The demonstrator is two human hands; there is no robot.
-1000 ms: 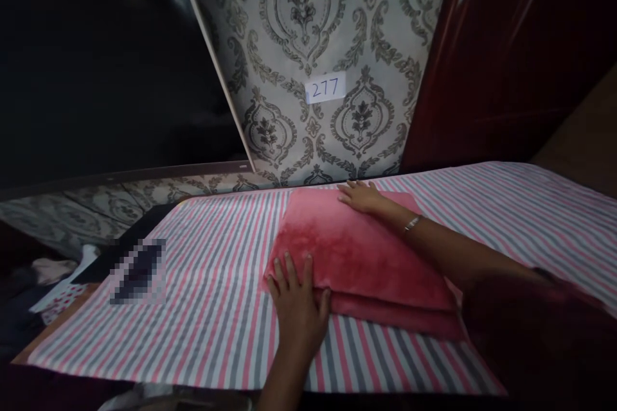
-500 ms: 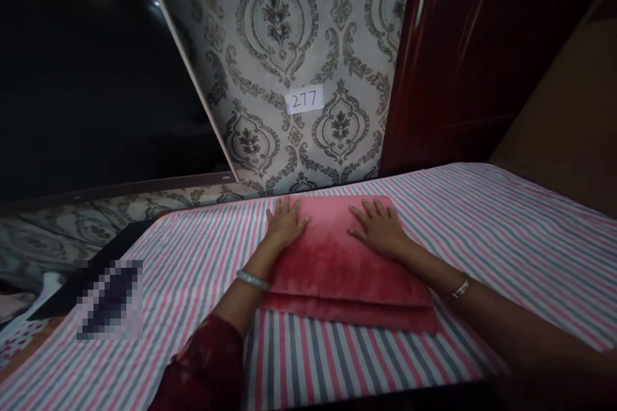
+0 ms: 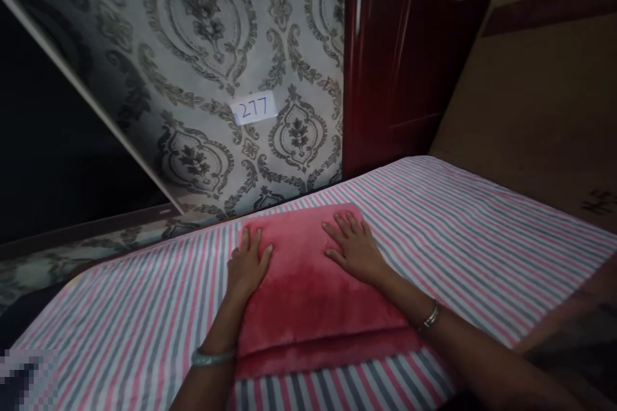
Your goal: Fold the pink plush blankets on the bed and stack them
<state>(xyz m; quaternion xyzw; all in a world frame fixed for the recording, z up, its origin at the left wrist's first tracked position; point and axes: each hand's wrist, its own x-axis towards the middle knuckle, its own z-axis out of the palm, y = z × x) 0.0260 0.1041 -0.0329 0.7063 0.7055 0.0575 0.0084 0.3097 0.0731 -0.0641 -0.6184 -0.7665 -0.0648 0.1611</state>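
Observation:
A folded pinkish-red plush cloth [image 3: 308, 308] lies flat in the middle of the striped sheet [image 3: 463, 237]. Its layers show as a step along the near edge. My left hand [image 3: 248, 266] rests on the cloth's left edge, fingers spread, with a bangle on the wrist. On the upper right part of the cloth lies my right hand [image 3: 357, 249], palm down and fingers apart; that wrist carries a silvery bracelet. Neither hand grips the cloth. I cannot tell exactly what sort of plush textile it is.
Behind the table stands a patterned wall with a paper label [image 3: 254, 108] reading 277. A dark screen [image 3: 62, 135] is at the left. To the right are a dark red door panel [image 3: 395, 64] and a large cardboard sheet or box [image 3: 540, 90].
My view has turned to the right, so the wall, screen and cloth appear further left. Both hands stay spread on the cloth; the left has slid slightly toward me along its edge.

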